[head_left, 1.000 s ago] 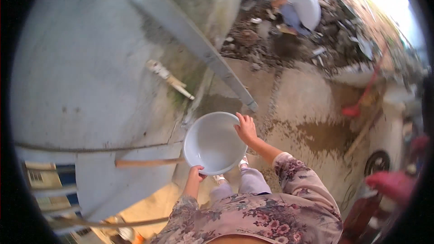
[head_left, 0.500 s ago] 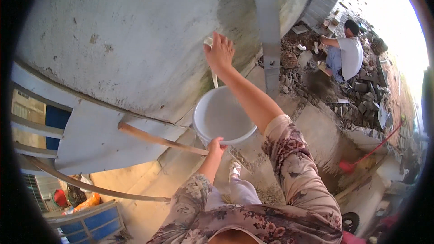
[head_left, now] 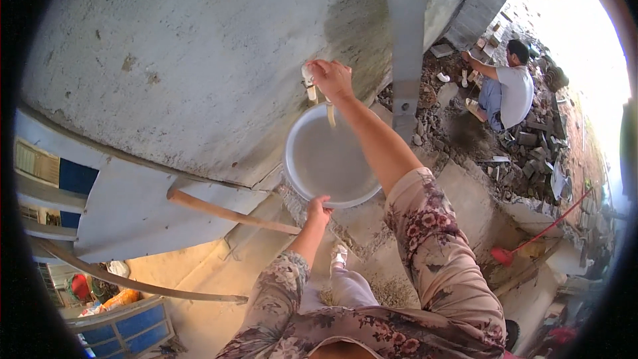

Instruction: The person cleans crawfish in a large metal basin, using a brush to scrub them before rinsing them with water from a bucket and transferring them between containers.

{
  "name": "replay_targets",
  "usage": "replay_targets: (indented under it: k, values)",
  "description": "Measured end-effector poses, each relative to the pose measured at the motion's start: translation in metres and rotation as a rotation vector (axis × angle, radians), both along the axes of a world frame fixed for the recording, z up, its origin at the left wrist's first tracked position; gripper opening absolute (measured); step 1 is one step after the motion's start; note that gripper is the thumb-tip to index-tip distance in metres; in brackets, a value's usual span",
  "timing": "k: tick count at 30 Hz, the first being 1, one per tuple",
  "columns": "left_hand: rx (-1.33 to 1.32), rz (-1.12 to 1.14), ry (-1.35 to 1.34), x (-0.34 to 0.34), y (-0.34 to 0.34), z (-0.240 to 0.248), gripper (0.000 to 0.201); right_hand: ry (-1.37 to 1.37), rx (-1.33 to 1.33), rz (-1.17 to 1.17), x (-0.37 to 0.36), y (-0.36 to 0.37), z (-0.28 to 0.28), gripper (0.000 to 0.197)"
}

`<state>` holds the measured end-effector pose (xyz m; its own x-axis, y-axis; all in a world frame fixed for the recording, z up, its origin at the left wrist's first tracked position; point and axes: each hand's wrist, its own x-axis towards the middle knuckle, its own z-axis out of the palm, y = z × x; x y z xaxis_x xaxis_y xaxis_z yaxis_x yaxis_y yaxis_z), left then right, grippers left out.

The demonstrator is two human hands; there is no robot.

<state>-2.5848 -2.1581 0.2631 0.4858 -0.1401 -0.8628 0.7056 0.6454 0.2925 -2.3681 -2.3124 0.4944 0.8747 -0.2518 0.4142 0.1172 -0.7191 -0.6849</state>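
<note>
A wide white basin (head_left: 332,159) hangs in front of me beside the concrete wall. My left hand (head_left: 319,209) grips its near rim, the thumb lying over the edge. At the wall, the fingers of my right hand (head_left: 332,80) close on a white tap (head_left: 308,74), just past the basin's far rim. Below that hand a pale, narrow strip (head_left: 331,114) reaches down into the basin; whether it is a spout, a hose or water, I cannot tell. The basin's inside looks grey, and how full it is does not show clearly.
A wooden handle (head_left: 232,211) sticks out left of the basin. A grey metal post (head_left: 404,46) stands right of the tap. Far right, a person in white (head_left: 513,86) crouches among rubble (head_left: 525,159), near a red long-handled tool (head_left: 503,255). A curved rail (head_left: 146,286) lies lower left.
My right hand has moved slightly down and right, and its fingers have closed round the tap. The pale strip now shows over the basin's inside. My left hand stays on the rim.
</note>
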Motion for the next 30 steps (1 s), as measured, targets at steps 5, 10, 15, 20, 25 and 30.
replay_targets:
  k: [5, 10, 15, 20, 25, 30]
  values:
    - [0.021, -0.040, 0.037, 0.012, -0.006, -0.013, 0.016, 0.142, 0.071, 0.126, -0.001, -0.013, 0.008, 0.026]
    - [-0.023, -0.084, -0.026, 0.018, -0.003, -0.031, 0.018, -0.307, -0.327, 0.103, -0.035, -0.021, 0.008, 0.035]
    - [0.061, -0.100, -0.028, 0.018, 0.010, -0.019, 0.023, -0.246, -0.038, -0.129, -0.144, -0.019, -0.062, 0.041]
    - [0.150, -0.215, -0.008, 0.028, 0.019, -0.015, 0.025, 0.047, 0.017, -0.337, -0.285, -0.024, -0.149, 0.039]
    - [0.306, -0.206, -0.016, 0.038, 0.035, -0.006, 0.017, 0.280, 0.151, -0.509, -0.318, -0.040, -0.178, 0.045]
    - [0.246, -0.302, -0.070, 0.058, 0.046, -0.034, 0.029, 0.494, 1.251, -0.560, -0.284, -0.077, -0.210, 0.054]
